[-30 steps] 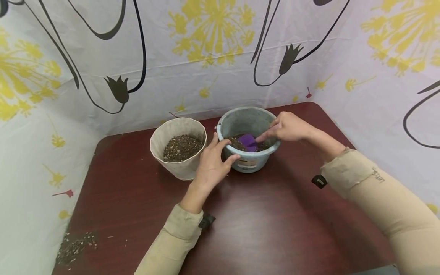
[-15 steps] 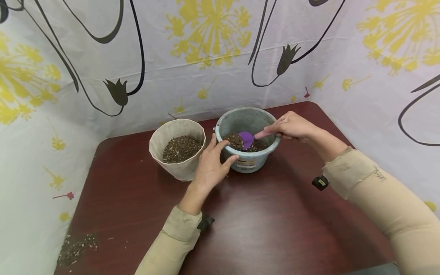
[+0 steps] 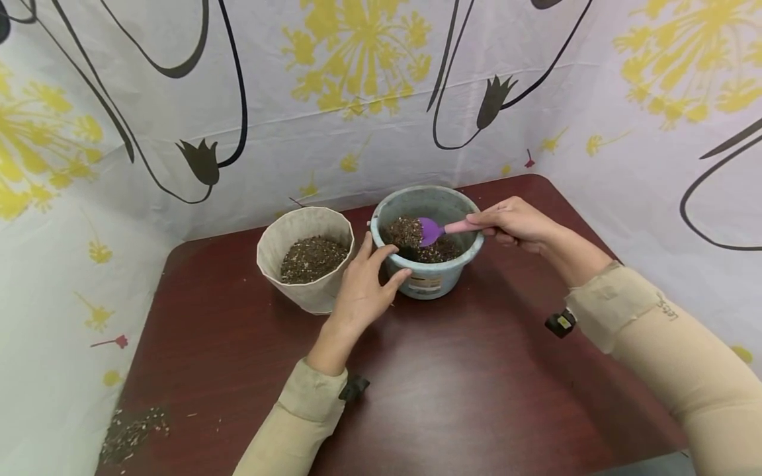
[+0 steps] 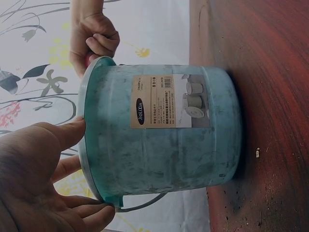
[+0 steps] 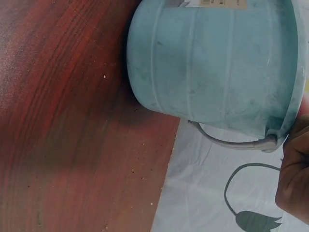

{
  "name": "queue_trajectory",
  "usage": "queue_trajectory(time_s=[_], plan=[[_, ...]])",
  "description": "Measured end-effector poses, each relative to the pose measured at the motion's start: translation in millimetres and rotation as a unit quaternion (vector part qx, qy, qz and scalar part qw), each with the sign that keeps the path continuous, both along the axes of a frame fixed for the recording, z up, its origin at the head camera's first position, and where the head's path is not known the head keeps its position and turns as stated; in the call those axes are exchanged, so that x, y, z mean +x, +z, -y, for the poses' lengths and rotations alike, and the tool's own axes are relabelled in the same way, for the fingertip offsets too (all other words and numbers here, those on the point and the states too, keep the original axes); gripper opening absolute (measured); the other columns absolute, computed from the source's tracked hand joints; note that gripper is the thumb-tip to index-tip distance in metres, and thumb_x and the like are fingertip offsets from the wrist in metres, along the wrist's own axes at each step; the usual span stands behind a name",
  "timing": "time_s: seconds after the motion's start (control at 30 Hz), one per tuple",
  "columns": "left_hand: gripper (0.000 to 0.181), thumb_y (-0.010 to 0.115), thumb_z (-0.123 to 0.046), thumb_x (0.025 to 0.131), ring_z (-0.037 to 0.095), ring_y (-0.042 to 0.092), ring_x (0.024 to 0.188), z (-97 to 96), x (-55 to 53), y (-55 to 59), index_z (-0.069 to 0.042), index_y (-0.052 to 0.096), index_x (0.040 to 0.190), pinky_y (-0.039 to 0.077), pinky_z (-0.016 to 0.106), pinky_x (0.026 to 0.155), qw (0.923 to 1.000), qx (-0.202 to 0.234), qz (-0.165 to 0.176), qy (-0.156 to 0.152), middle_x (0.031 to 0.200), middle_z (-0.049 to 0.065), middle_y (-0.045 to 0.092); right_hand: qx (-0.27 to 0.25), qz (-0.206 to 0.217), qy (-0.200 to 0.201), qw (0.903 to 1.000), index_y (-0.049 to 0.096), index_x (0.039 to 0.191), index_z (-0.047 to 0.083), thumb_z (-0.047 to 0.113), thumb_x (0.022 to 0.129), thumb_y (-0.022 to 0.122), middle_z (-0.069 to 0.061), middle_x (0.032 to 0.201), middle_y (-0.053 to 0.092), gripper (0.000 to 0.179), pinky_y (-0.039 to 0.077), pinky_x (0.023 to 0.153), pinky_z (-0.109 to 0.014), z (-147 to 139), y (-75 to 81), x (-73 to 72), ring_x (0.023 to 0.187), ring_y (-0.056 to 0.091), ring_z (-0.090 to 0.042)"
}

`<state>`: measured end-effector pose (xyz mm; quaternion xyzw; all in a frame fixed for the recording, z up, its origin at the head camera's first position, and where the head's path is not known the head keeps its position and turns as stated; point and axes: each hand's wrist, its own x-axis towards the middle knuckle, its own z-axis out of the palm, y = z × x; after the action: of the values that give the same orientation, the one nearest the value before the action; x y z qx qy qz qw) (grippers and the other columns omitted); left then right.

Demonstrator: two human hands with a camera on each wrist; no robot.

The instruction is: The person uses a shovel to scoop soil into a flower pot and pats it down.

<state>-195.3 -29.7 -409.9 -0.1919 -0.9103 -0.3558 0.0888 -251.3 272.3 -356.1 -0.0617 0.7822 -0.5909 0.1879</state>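
Note:
In the head view, a light blue bucket [image 3: 448, 277] with dark soil inside stands on the table. My left hand [image 3: 363, 285] holds the bucket's near left rim; in the left wrist view the thumb [image 4: 67, 131] lies on the rim and the fingertips pinch it by the handle mount. My right hand [image 3: 516, 222] grips the pink handle of a small trowel [image 3: 431, 231]. Its purple blade, heaped with soil [image 3: 406, 231], is inside the bucket above the remaining soil. The right wrist view shows the bucket's side and handle, with the right hand [image 5: 295, 169] partly visible at the rim.
A white faceted pot [image 3: 318, 296], partly filled with soil, stands left of the bucket. Spilled soil [image 3: 132, 433] lies at the table's [image 3: 464, 383] near left corner. A patterned cloth [image 3: 333, 158] hangs behind and along both sides.
The right hand has drawn back to the right and the trowel has come up out of the soil, its blade now loaded. The left hand stays on the rim.

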Motion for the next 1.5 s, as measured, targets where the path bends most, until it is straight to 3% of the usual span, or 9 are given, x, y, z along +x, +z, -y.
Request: queue_trajectory(time_s=[0.1,0.23,0.43,0.73,0.93,1.03,1.17,1.33,1.5], plan=[[0.050,0.074,-0.041,0.092,0.049,0.048,0.133,-0.1,0.4,-0.1,-0.013,0.065,0.133,0.044,0.054,0.108,1.0000,0.002,-0.001,-0.001,0.159,0.028,0.029,-0.019,0.004,0.005,0.9998,0.077,0.111,0.001,0.027,0.101,0.064,0.001,0.085,0.073,0.031,0.014,0.042,-0.029,-3,-1.1,1.7,0.042,0.023,-0.007],[0.049,0.074,-0.039,0.092,0.049,0.048,0.133,-0.3,0.3,-0.7,-0.013,0.065,0.133,0.044,0.054,0.108,1.0000,0.005,-0.004,0.000,0.159,0.028,0.030,-0.035,0.002,0.001,0.9994,0.075,0.117,0.000,0.024,0.103,0.061,0.003,0.085,0.072,0.031,0.014,0.045,-0.030,-9,-3.2,4.3,0.045,0.024,-0.008],[0.048,0.074,-0.040,0.092,0.049,0.046,0.134,-0.4,-0.5,-0.8,-0.015,0.065,0.133,0.043,0.054,0.108,1.0000,0.005,0.000,0.001,0.159,0.029,0.030,-0.041,-0.012,0.001,0.9991,0.074,0.105,-0.005,0.022,0.104,0.059,0.002,0.078,0.065,0.031,0.014,0.047,-0.030,-16,-5.7,7.0,0.051,0.022,-0.010],[0.047,0.074,-0.040,0.092,0.047,0.044,0.136,-0.1,0.2,1.3,-0.015,0.067,0.130,0.043,0.055,0.108,1.0000,0.000,-0.004,0.005,0.158,0.029,0.031,-0.043,-0.014,-0.011,0.9989,0.064,0.077,-0.003,0.022,0.103,0.060,0.000,0.097,0.075,0.036,0.012,0.045,-0.031,-22,-8.4,9.1,0.048,0.022,-0.010],[0.049,0.073,-0.042,0.093,0.039,0.028,0.149,-1.3,0.3,2.7,-0.013,0.066,0.132,0.034,0.054,0.115,0.9999,-0.012,-0.002,0.005,0.160,0.027,0.029,-0.029,-0.021,-0.013,0.9993,0.072,0.097,-0.007,0.024,0.104,0.059,0.002,0.090,0.072,0.034,0.011,0.045,-0.033,-23,-4.3,9.7,0.049,0.024,-0.011],[0.048,0.074,-0.040,0.092,0.037,0.030,0.149,-0.6,0.6,4.3,-0.012,0.067,0.130,0.034,0.052,0.116,0.9997,-0.014,-0.017,0.008,0.158,0.025,0.034,-0.022,-0.026,-0.016,0.9993,0.066,0.083,-0.008,0.026,0.103,0.061,0.001,0.096,0.075,0.040,0.011,0.044,-0.031,-21,1.1,9.0,0.050,0.021,-0.012],[0.042,0.075,-0.036,0.092,0.035,0.045,0.140,1.7,1.3,8.9,-0.009,0.069,0.125,0.040,0.047,0.113,0.9983,-0.008,-0.058,0.006,0.150,0.021,0.048,-0.018,-0.026,-0.015,0.9994,0.050,0.065,0.000,0.034,0.100,0.065,0.000,0.104,0.077,0.051,0.011,0.043,-0.032,-18,9.2,7.5,0.049,0.018,-0.014],[0.040,0.074,-0.034,0.093,0.033,0.052,0.135,6.0,2.2,17.6,-0.008,0.071,0.123,0.043,0.045,0.110,0.9956,-0.009,-0.093,0.001,0.144,0.019,0.056,-0.031,-0.022,-0.014,0.9992,0.046,0.061,0.004,0.038,0.096,0.069,-0.001,0.103,0.076,0.054,0.010,0.043,-0.033,-13,15.9,5.3,0.045,0.019,-0.014],[0.044,0.074,-0.036,0.093,0.034,0.047,0.139,16.5,2.7,22.0,-0.008,0.070,0.126,0.040,0.048,0.113,0.9936,-0.037,-0.106,0.012,0.146,0.018,0.055,-0.043,-0.020,-0.016,0.9987,0.066,0.073,-0.001,0.034,0.097,0.070,-0.001,0.076,0.067,0.042,0.011,0.043,-0.032,-5,21.0,3.2,0.044,0.024,-0.010]])
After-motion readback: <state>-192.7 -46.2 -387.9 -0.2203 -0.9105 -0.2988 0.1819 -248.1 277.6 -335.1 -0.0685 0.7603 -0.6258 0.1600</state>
